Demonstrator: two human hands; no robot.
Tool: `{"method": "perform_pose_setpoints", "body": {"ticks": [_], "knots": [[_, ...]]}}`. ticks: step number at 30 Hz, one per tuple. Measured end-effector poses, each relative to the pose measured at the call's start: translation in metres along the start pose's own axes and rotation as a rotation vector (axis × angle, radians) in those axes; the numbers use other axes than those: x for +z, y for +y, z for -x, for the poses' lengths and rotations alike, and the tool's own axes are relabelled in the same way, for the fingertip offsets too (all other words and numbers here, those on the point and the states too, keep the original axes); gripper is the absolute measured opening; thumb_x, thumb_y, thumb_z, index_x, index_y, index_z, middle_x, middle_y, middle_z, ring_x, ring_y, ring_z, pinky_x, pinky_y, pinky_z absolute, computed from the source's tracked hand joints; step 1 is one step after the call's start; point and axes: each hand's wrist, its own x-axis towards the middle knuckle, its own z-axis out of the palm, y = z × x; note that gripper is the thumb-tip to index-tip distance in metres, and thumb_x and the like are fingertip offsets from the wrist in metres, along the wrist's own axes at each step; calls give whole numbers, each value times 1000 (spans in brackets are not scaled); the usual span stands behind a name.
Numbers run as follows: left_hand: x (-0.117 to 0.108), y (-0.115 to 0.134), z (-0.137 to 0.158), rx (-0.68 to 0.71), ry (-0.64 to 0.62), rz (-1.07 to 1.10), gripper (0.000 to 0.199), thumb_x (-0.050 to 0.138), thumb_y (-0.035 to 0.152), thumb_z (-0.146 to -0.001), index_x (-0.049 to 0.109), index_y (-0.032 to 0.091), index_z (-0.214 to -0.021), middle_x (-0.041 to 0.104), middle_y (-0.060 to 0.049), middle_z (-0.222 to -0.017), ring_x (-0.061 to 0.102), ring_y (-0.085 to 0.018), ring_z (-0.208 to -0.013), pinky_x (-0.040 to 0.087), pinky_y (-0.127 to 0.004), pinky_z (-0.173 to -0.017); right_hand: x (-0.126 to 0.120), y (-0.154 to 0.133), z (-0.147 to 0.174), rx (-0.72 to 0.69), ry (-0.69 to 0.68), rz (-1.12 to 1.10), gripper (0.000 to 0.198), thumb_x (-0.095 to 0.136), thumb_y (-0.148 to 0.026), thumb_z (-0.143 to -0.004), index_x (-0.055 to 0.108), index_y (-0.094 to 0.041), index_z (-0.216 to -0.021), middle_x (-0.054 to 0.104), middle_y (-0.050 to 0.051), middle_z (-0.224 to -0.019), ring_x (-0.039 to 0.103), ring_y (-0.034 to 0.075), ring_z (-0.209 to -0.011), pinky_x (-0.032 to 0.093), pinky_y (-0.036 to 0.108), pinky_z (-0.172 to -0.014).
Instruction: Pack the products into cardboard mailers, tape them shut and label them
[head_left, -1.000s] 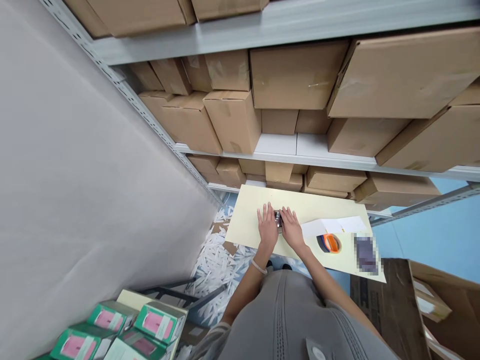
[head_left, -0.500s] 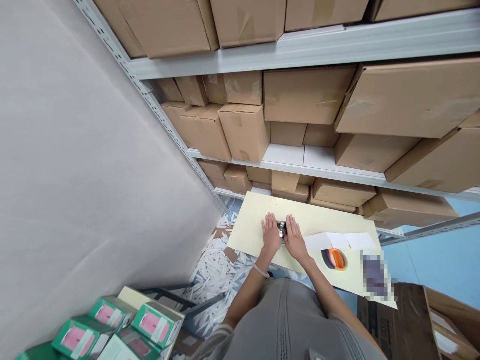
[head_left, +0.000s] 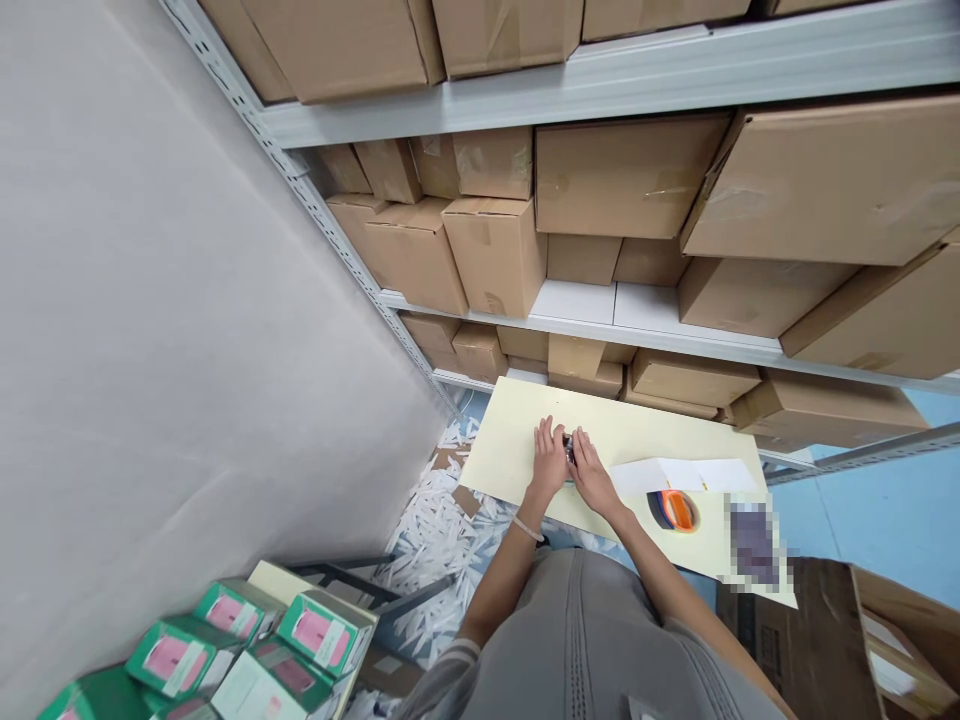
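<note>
A small object (head_left: 568,449), dark with shiny silver parts, is between my two hands over the pale yellow board (head_left: 510,430). Its kind cannot be made out, as my fingers cover much of it. On its left side my left hand (head_left: 550,458) grips it, index finger bent at its far end and the other fingers pointing forward. My right hand (head_left: 592,475) presses against its right side, fingers close together and angled forward. To the right of my right hand lies a folded white paper strip (head_left: 682,474), with an orange tape roll (head_left: 679,511) just below it.
A blurred-out dark item (head_left: 754,542) lies at the board's right end. Shelving (head_left: 480,118) with cardboard boxes (head_left: 630,180) rises in front. White paper scraps (head_left: 424,535) cover the floor at left, near green boxes (head_left: 169,660). An open carton (head_left: 810,640) stands at lower right.
My hands have drawn closer together around the object, covering more of it. My left index finger has bent in. The view has shifted slightly.
</note>
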Motion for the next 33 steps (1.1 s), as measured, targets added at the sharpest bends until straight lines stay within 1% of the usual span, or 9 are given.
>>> {"method": "perform_pose_setpoints", "body": {"ticks": [3, 6, 9, 13, 17, 22, 27, 30, 33], "knots": [[-15, 5, -1, 0, 29, -113, 30, 51, 14, -89, 54, 15, -119, 39, -19, -154, 21, -31, -151, 22, -63, -120, -2, 1, -1, 16, -22, -52, 69, 32, -36, -102, -4, -22, -160, 8, 12, -166, 9, 26, -152, 23, 53, -121], [-31, 11, -6, -56, 86, -187, 27, 57, 17, -88, 57, 14, -115, 41, -19, -152, 23, -32, -150, 17, -64, -121, -4, 2, -2, 29, -41, -96, 72, 39, -36, -100, 0, -23, -160, 12, 12, -166, 11, 26, -152, 23, 53, -120], [-40, 15, -8, -50, 44, -233, 21, 58, 22, -89, 65, 18, -108, 45, -14, -150, 25, -31, -149, 7, -65, -122, -6, 4, -2, 36, -45, -120, 75, 44, -33, -97, 3, -25, -160, 17, 11, -165, 14, 26, -152, 23, 54, -120], [-34, 15, -8, -7, -109, -212, 21, 57, 28, -90, 71, 21, -104, 50, -13, -147, 27, -33, -148, 1, -70, -119, -7, 3, -2, 31, -28, -119, 76, 46, -27, -95, 6, -26, -160, 23, 12, -163, 21, 25, -150, 24, 52, -120], [-23, 14, -11, 24, -122, -126, 19, 56, 24, -89, 73, 21, -99, 58, -13, -136, 37, -32, -142, -4, -69, -118, -8, 2, 0, 23, -2, -130, 78, 49, -26, -93, 9, -25, -159, 32, 12, -160, 27, 25, -149, 26, 51, -120], [-19, 14, -11, -54, -101, -3, 17, 54, 18, -90, 71, 23, -91, 67, -5, -115, 59, -22, -117, 1, -63, -121, -9, -1, 5, 32, 12, -174, 82, 53, -26, -90, 9, -28, -159, 35, 11, -158, 32, 25, -146, 32, 49, -117], [-21, 13, -2, -81, -68, 98, 16, 55, 16, -90, 68, 24, -85, 66, 0, -119, 58, -19, -116, 10, -56, -122, -11, -5, 8, 66, 37, -184, 77, 56, -30, -89, 19, -29, -157, 47, 11, -149, 46, 28, -136, 42, 48, -109], [-27, 14, 1, -70, -48, 178, 16, 53, 14, -89, 65, 24, -84, 66, 0, -121, 58, -18, -119, 10, -53, -122, -12, -7, 8, 85, 48, -167, 75, 55, -35, -91, 21, -24, -157, 56, 13, -138, 55, 29, -125, 48, 47, -101], [-34, 15, 1, -32, 3, 313, 16, 50, 12, -88, 62, 22, -86, 68, 0, -117, 60, -16, -114, 12, -47, -123, -13, -7, 8, 122, 63, -138, 66, 50, -43, -94, 32, -20, -153, 59, 15, -133, 59, 31, -117, 50, 47, -96]]}}
